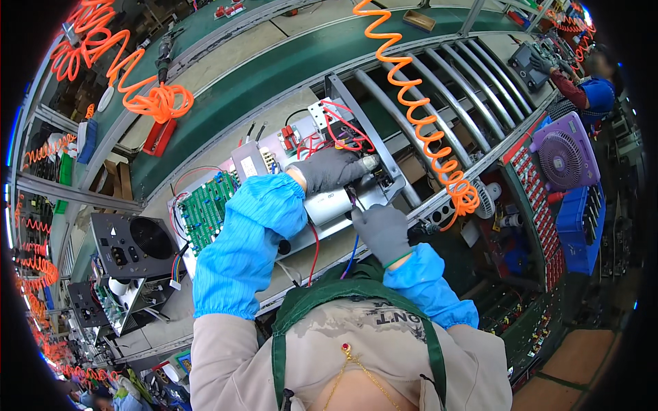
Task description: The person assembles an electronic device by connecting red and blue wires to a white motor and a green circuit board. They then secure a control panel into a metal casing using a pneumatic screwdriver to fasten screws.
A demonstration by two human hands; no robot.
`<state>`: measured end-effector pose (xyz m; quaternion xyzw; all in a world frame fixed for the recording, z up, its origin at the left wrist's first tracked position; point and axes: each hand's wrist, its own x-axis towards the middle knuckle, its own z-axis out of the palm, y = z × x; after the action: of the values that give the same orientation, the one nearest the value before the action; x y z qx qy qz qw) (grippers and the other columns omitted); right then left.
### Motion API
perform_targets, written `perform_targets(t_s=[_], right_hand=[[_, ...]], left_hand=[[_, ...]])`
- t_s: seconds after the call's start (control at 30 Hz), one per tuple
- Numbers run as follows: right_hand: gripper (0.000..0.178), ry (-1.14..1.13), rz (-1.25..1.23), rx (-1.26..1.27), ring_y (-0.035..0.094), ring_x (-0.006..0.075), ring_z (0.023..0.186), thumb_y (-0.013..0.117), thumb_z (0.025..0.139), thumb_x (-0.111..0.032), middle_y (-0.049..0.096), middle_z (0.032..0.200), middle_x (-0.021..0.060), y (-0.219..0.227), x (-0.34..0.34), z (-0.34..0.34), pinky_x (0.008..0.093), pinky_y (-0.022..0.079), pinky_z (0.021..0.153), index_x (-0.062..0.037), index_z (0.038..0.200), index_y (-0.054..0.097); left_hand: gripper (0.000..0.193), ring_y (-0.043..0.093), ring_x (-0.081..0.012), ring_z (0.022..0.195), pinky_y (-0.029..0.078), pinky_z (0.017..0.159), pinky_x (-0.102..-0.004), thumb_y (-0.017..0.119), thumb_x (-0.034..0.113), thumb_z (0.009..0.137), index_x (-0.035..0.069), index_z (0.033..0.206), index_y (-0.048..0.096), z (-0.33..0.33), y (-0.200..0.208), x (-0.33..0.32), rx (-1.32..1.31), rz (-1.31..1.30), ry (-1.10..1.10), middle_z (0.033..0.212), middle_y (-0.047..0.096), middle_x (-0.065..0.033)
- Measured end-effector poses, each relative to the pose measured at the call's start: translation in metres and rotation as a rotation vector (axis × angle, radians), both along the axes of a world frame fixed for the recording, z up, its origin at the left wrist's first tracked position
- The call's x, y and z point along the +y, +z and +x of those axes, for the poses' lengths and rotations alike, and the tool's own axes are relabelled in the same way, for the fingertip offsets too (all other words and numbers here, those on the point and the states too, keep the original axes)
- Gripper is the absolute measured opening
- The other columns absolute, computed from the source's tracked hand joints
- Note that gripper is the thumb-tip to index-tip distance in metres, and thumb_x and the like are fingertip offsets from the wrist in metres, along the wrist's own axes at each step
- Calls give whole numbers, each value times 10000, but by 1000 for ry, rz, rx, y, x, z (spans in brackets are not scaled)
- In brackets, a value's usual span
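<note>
Along the near side of the open chassis (273, 142) on my bench (168, 329) lies a white cylinder (327, 207), probably smooth and slippery under gloves. My right hand (382, 233) comes in low at its right end, fingers bent near dark leads; I can't tell whether they grip one. My left hand (332, 171) reaches across above it, palm down, fingers pointing right; its hold is hidden. The chassis looks heavy and stiff, best gripped by its metal end frame (356, 123), sparing the fragile green circuit board (209, 209). Beyond run steel rollers (458, 99).
</note>
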<state>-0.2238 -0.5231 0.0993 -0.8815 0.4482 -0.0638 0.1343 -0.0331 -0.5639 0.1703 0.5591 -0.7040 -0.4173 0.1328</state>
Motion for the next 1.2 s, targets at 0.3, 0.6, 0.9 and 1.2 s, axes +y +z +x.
perform_targets(t_s=[0.3,0.6,0.9,1.2], right_hand=[[475,-48,531,-357,599,302,575,493,898,-408,582,596,129,25,-11,-12,418,469,581,-60,616,647],[397,212,163,-134,597,344,666,511,892,-390,607,687,142,41,-4,-13,428,460,615,-59,719,644],[229,232,167,-163,603,340,741,562,872,-296,610,763,137,16,2,-40,448,467,649,-77,853,631],[390,199,538,-283,600,355,696,492,911,-391,602,700,155,75,-10,-46,426,463,644,-40,831,641]], left_hand=[[683,607,-342,917,460,851,-403,271,584,958,17,1008,649,0,-4,-3,-4,10,15,921,638,-208],[709,606,-347,929,459,864,-393,268,604,951,5,1025,642,-1,0,-1,-19,-51,20,929,640,-213],[686,604,-336,942,454,882,-392,279,590,953,14,1023,646,-2,-4,-4,-28,-25,4,947,645,-199],[664,611,-315,872,470,817,-391,274,587,955,39,977,649,0,-20,-10,25,-154,16,889,641,-167]])
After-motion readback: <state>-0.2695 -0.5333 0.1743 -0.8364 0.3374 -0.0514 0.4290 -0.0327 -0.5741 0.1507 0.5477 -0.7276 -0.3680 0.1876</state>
